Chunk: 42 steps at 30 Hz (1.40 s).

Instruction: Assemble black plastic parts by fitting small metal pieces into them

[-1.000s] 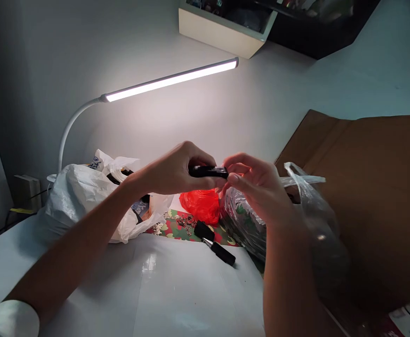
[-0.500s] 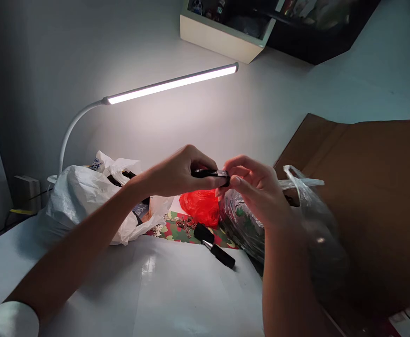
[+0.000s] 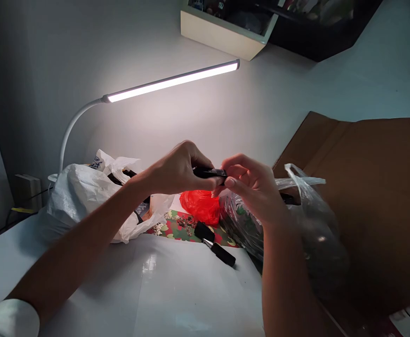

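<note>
My left hand (image 3: 180, 171) is closed around a small, slim black object (image 3: 210, 173) with faint light markings on its side. What kind of object it is I cannot make out. My right hand (image 3: 249, 187) curls its fingers and thumb about the right end of the same object, raised above the table's far part. Below the hands lie a bright red plastic bag (image 3: 201, 206) and a black-handled tool (image 3: 222, 254) with a short metal shaft. A black block-like piece (image 3: 204, 231) sits against the tool's metal end.
A white plastic bag (image 3: 75, 192) stands at left beneath a lit bar lamp (image 3: 173, 82). Small metallic pieces (image 3: 186, 223) lie on a camouflage-patterned sheet (image 3: 177, 236). Clear plastic bags (image 3: 317, 224) and a large cardboard box (image 3: 373, 187) are at right. White sheeting (image 3: 191, 290) covers the table.
The black object has turned slightly between my hands, so its marked side shows more and its shiny end less. Both hands stay nearly in place.
</note>
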### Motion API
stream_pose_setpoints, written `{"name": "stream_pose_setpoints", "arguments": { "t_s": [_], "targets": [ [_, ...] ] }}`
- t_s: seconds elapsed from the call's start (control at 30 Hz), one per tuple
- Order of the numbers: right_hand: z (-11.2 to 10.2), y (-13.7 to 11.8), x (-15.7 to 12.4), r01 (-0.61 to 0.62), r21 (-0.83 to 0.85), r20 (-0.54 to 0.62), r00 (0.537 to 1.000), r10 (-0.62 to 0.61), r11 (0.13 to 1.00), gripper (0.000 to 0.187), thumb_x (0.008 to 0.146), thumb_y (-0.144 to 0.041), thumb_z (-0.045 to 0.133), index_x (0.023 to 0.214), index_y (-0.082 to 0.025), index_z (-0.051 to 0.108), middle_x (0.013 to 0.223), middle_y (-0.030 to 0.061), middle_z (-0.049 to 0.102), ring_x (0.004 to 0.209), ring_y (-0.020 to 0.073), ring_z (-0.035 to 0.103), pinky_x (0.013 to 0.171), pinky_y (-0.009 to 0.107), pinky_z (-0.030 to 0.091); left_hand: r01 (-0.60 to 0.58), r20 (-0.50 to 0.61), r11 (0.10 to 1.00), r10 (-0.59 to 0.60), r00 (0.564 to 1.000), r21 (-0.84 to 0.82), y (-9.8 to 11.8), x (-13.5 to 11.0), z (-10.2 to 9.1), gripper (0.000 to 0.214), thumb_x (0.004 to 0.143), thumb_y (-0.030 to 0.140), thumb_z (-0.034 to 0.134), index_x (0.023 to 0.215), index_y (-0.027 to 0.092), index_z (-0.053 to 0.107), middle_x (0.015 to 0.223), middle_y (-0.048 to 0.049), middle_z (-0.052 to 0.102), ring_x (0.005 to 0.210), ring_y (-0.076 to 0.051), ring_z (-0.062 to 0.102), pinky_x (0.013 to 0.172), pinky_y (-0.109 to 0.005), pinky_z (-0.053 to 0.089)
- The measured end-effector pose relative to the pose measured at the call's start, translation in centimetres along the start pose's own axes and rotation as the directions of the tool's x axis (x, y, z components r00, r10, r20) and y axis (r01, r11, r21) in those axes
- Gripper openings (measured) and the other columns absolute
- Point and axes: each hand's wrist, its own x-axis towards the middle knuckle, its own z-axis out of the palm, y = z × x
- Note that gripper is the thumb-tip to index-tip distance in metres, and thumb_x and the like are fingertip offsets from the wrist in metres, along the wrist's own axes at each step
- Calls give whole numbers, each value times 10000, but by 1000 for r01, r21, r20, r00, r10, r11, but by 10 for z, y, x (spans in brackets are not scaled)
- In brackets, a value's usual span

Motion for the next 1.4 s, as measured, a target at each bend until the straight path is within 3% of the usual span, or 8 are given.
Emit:
{"name": "stream_pose_setpoints", "arguments": {
  "t_s": [0.3, 0.5, 0.6, 0.73, 0.93, 1.23, 1.4],
  "targets": [
    [0, 5, 1, 46, 14, -52, 998, -45, 999, 424, 711, -558, 979, 816, -228, 734, 730, -17, 634, 655, 130, 612, 567, 263, 543, 64, 90, 995, -57, 994, -73, 6, -2, 5, 279, 869, 264, 710, 637, 110, 701, 583, 56, 320, 548, -57, 249, 476, -242, 173],
    [3, 2, 0, 138, -84, -98, 984, -146, 987, 395, 723, -535, 978, 769, -220, 744, 689, -5, 663, 638, 125, 580, 586, 279, 494, 69, 130, 995, -58, 990, -76, 5, -1, 2, 297, 881, 251, 714, 621, 130, 640, 592, 53, 329, 553, -64, 264, 481, -248, 192],
    [6, -4, -1, 152, -166, -125, 977, -173, 974, 365, 755, -507, 964, 753, -226, 731, 685, 6, 695, 630, 142, 609, 587, 303, 504, 67, 153, 997, -60, 986, -43, 3, -1, -3, 256, 901, 267, 717, 686, 131, 690, 612, 50, 336, 566, -68, 262, 490, -251, 192],
    [7, -8, -3, 139, -230, -109, 980, -167, 963, 373, 772, -494, 958, 732, -229, 697, 677, 0, 693, 642, 144, 619, 618, 308, 528, 43, 189, 999, -41, 981, -9, 2, -1, -7, 341, 926, 310, 720, 645, 136, 636, 638, 47, 292, 592, -73, 229, 511, -259, 178],
    [1, -1, 0, 74, -296, -144, 982, -121, 952, 393, 754, -487, 971, 741, -219, 685, 695, -14, 681, 648, 131, 618, 618, 280, 539, 57, 126, 993, -70, 990, 104, 2, -2, -8, 346, 950, 293, 694, 649, 144, 610, 652, 42, 285, 591, -78, 225, 521, -274, 169],
    [-6, 11, -1, -6, -302, -180, 982, -51, 953, 390, 843, -564, 885, 842, -219, 702, 755, 3, 698, 682, 139, 640, 666, 298, 561, 67, 38, 975, -76, 996, 210, -1, 1, 1, 343, 961, 391, 701, 711, 158, 684, 659, 43, 256, 597, -99, 194, 522, -302, 163],
    [-9, 20, 1, -30, -307, -177, 984, -26, 951, 333, 896, -517, 851, 901, -220, 703, 788, -3, 706, 703, 131, 651, 672, 288, 546, 114, 12, 953, -122, 992, 280, 0, 1, 4, 344, 963, 361, 669, 680, 171, 621, 627, 50, 281, 589, -101, 207, 524, -300, 176]
  ]
}}
